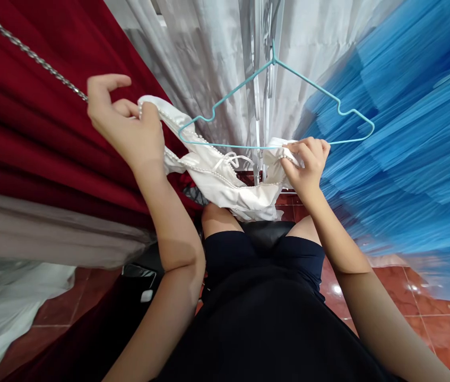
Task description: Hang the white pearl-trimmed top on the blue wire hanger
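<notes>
A white garment [228,188] with pearl-like beaded edging and a small bow hangs between my hands, above my knees. My left hand [127,124] pinches a beaded strap or edge of it at the upper left, its index finger raised. On the right, my right hand [306,162] grips another gathered edge of the garment. A light blue wire hanger [243,84] hangs by its hook in front of me. Its bottom bar runs across the garment and close to my right fingers; whether they also hold the bar I cannot tell.
Dark red fabric [50,132] hangs at the left, with a metal chain [29,50] running across it. Blue tulle [416,148] fills the right side. White drapes [213,58] hang behind the hanger. A dark device with a white item [146,295] lies beside me, over red floor tiles [443,334].
</notes>
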Available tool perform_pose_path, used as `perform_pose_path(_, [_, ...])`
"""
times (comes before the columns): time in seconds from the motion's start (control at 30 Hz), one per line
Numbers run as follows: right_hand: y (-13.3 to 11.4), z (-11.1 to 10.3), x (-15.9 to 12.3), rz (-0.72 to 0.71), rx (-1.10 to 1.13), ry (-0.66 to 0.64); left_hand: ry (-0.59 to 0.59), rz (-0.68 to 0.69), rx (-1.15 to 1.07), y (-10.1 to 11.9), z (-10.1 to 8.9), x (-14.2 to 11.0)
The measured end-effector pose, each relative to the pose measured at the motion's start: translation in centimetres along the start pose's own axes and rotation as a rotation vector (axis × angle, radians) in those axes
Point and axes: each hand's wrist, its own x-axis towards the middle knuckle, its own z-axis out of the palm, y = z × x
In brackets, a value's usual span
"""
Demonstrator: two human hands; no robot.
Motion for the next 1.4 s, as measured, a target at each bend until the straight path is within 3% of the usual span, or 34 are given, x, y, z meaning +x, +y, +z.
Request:
perform_pose_path(0.1, [-0.2, 0.6, -0.1, -0.01, 0.016, -0.014, -0.033, 0.058, -0.03, 0.5, 0.5, -0.2])
perform_pose_path(0.23, [-1.0, 0.9, -0.3, 0.001, 0.034, 0.007, -0.091, 0.147, -0.013, 2.3, 2.8, -0.9])
perform_pose_path(0.33, [-1.5, 0.6, -0.4, 0.004, 0.028, 0.019, -0.065, 0.211, -0.055, 3.1, 4.5, -1.5])
perform_pose_path(0.5, [-1.1, 0.5, -0.3, -0.019, 0.002, 0.057, 0.075, 0.37, -0.423, 3.8, 4.9, -3.4])
perform_pose_path(0.57, [-0.7, 0.9, -0.2, -0.033, 0.015, 0.077, 0.062, 0.399, -0.537, 4.3, 4.4, -4.8])
perform_pose_path(0.63, [-0.4, 1.4, -0.2, -0.039, 0.037, 0.094, -0.081, 0.416, -0.529, 4.8, 4.0, -6.3])
perform_pose_path(0.77, [-0.1, 1.9, -0.2, 0.002, 0.054, 0.062, -0.509, 0.517, -0.366, 5.7, 4.4, -9.4])
perform_pose_path(0.83, [-0.2, 1.7, -0.1, 0.004, 0.044, 0.046, -0.605, 0.536, -0.288, 5.9, 5.0, -10.6])
perform_pose_path(1.0, [0.1, -0.5, -0.4, -0.117, 0.1, -0.021, -0.635, 0.496, -0.188, 5.9, 5.5, -11.6])
perform_pose_path(1.07, [0.9, -1.8, -0.7, -0.119, 0.07, 0.033, -0.65, 0.481, -0.195, 5.7, 5.5, -11.3])
perform_pose_path(1.2, [4.7, -4.9, -0.9, 0.051, -0.103, 0.313, -0.665, 0.508, -0.21, 5.3, 5.7, -10.8])
perform_pose_path(1.4, [10.9, -9.4, 3.2, 0.408, 0.027, 0.187, -0.68, 0.559, -0.204, 5.2, 6.0, -11.1])
